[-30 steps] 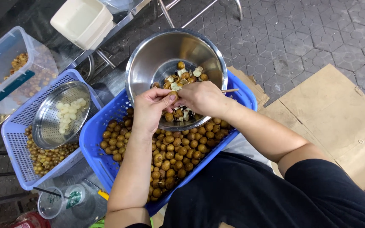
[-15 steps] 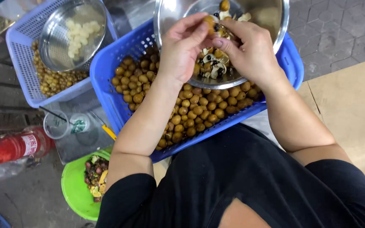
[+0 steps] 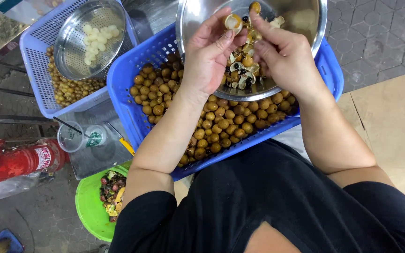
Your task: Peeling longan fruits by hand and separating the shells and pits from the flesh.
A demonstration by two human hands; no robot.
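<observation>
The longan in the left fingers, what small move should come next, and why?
Probably lift out the flesh: the longan in the left hand looks opened, the right hand is beside it, and shells lie in the steel bowl beneath.

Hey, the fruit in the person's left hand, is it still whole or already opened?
Opened. The fruit pinched in the left hand shows a pale hollow inside a brown rim, above the steel bowl of shells.
</observation>
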